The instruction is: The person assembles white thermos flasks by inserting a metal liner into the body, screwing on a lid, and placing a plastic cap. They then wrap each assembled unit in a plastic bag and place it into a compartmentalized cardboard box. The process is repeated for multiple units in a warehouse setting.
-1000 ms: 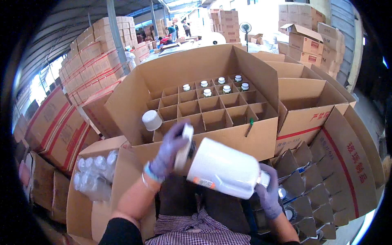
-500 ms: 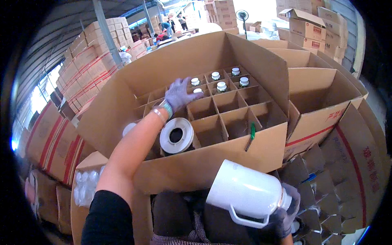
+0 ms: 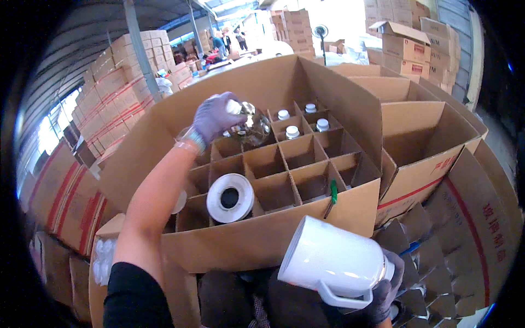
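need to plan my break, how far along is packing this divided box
Done: four white-capped bottles stand in the far cells of the divided cardboard box. In hand: the gloved left hand lowers a clear glass bottle there; the right hand holds a white plastic jug. Left: most cells look empty.

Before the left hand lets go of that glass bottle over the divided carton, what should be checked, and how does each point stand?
1. Left hand grips the clear glass bottle: ok.
2. Bottle over an empty cell of the carton: cannot tell.
3. Bottle upright: not ok, tilted.
4. Back cells hold white-capped bottles; nearer ones empty: ok.
5. Tape roll clear of the target cell: ok.
6. Right hand holds the white jug clear of the carton: ok.
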Demonstrator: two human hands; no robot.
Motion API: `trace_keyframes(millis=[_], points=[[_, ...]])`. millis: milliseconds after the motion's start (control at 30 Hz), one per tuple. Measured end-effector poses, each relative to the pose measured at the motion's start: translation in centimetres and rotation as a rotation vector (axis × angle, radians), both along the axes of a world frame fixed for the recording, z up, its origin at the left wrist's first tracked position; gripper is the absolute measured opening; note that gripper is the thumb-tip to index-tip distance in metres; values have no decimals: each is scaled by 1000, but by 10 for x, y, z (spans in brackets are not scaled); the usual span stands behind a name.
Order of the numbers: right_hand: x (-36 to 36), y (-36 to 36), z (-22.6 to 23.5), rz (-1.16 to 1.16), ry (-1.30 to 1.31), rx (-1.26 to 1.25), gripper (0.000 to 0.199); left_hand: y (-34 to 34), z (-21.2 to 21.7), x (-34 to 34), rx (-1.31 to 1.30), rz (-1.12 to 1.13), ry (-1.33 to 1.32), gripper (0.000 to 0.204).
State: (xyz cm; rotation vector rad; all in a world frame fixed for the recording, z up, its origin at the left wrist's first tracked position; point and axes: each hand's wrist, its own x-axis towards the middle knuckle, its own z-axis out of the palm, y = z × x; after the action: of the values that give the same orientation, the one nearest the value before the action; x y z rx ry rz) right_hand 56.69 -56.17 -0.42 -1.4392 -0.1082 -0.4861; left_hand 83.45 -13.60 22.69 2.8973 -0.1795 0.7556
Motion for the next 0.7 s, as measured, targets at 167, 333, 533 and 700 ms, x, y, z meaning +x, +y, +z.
trace_keyframes(millis=[167, 333, 533, 700], points=[[-18, 6, 41, -27, 36, 96, 80, 11, 50, -210, 27, -217, -418, 74], [-26, 24, 61, 170, -17, 242, 57, 2, 9, -368, -329, -193, 2, 113], [-21, 86, 85, 596, 56, -173, 31, -24, -119, -446, -436, -163, 464, 137], [-28, 129, 96, 676, 2, -719, 38, 20, -155, -480, -149, -280, 313, 108]])
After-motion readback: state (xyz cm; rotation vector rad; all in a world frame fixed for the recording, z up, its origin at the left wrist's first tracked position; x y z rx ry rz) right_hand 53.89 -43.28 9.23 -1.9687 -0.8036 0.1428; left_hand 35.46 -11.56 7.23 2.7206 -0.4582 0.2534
